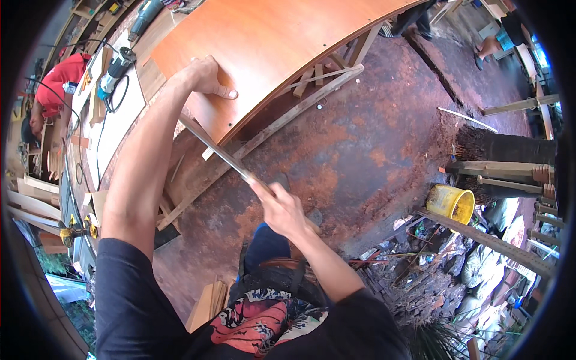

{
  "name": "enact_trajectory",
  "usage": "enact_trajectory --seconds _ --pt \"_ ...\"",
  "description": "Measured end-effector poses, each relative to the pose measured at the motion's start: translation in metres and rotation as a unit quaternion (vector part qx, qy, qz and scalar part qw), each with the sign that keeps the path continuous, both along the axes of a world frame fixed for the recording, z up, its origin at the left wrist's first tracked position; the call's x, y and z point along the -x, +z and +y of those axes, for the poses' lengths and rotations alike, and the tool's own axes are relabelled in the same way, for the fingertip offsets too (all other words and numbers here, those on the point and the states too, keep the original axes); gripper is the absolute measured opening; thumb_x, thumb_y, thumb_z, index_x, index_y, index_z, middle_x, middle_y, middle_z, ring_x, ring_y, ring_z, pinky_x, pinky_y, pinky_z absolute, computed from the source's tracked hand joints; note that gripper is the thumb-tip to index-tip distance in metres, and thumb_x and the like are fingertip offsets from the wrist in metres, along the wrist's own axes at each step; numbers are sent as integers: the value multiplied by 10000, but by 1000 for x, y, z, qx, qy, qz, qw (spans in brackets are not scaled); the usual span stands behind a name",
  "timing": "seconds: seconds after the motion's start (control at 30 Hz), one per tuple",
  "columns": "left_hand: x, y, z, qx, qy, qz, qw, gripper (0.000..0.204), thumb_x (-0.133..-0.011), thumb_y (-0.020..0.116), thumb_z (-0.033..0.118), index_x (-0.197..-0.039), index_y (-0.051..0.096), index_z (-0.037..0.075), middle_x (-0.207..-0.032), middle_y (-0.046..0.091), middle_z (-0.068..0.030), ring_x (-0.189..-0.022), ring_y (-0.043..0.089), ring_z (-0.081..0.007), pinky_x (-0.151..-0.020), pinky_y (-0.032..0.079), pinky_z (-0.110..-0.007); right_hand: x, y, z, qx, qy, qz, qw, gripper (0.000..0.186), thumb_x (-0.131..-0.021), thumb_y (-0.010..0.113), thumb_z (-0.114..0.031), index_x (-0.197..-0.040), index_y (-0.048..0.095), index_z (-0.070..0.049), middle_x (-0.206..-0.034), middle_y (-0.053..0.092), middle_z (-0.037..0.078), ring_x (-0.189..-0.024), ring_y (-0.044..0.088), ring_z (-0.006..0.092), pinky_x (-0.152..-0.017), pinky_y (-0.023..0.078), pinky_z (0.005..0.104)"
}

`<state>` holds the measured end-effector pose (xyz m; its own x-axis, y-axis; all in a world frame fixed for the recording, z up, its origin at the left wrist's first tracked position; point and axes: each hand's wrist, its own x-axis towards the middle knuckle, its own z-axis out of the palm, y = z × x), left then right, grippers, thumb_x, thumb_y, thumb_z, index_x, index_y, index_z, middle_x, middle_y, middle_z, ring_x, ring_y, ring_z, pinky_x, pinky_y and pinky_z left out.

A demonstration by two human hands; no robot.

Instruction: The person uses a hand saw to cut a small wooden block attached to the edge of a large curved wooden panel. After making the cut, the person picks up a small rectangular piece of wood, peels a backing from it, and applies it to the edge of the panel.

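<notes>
A long, smooth-faced board (pixel 258 45) of orange-brown wood lies on a timber frame (pixel 300 99) in front of me. My left hand (pixel 207 78) presses on its near left end, thumb stretched out across the surface; the other fingers are partly turned away. With my right hand (pixel 283 210) I grip the wooden handle of a long metal file (pixel 219 150), fingers wrapped round it. The file slants up and left, its far part at the board's near end, below my left forearm. Whether its tip touches the edge is hard to make out.
Corded power tools (pixel 113 78) lie on a white sheet (pixel 129 108) at the left, with a yellow drill (pixel 75 231) lower down. Behind them a person in a red shirt (pixel 60 87) bends over. A yellow bucket (pixel 450 202) and rubble (pixel 420 270) are at the right.
</notes>
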<state>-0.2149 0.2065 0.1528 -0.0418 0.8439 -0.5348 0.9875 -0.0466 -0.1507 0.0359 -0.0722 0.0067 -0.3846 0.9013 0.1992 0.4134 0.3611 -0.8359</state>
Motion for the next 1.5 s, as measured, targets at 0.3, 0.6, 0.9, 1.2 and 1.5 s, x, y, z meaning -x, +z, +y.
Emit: enact_trajectory --seconds 0.3,0.6,0.9,1.2,1.5 --pt "-19 12 2 27 2 7 1000 1226 -585 894 711 -1272 473 -212 -1223 630 -358 -1163 649 -439 -991 530 -444 -20 -40 -19 -26 14 22 999 704 -875 620 31 -1504 553 -278 -880 551 94 -660 618 295 -580 547 414" --pt "-9 11 2 39 4 1 999 1245 -586 896 709 -1296 462 -218 -1214 641 -360 -1190 639 -448 -1006 523 -446 -21 -46 -15 -38 1 10 999 665 -854 671 -18 -1453 606 -300 -839 544 60 -584 530 256 -533 553 389" --pt "-2 8 0 27 3 -6 1000 1235 -600 880 724 -1287 472 -219 -1192 660 -347 -1222 630 -420 -1013 518 -455 9 -26 6 -25 -5 66 998 707 -845 639 19 -1473 583 -302 -868 558 77 -641 597 290 -568 574 438" --pt "-6 7 -3 4 -28 -21 999 1155 -589 869 733 -1152 583 -234 -1122 686 -347 -1151 662 -439 -977 541 -458 20 5 8 -27 -10 23 999 703 -903 634 0 -1532 509 -288 -880 559 115 -701 639 304 -581 570 427" --pt "38 -34 3 -49 36 34 998 695 -742 777 716 -1196 780 191 -1282 720 -108 -1226 662 -324 -1050 516 -460 32 29 26 -43 82 -15 996 606 -966 616 -59 -1541 494 -205 -895 566 151 -685 651 358 -617 564 471"
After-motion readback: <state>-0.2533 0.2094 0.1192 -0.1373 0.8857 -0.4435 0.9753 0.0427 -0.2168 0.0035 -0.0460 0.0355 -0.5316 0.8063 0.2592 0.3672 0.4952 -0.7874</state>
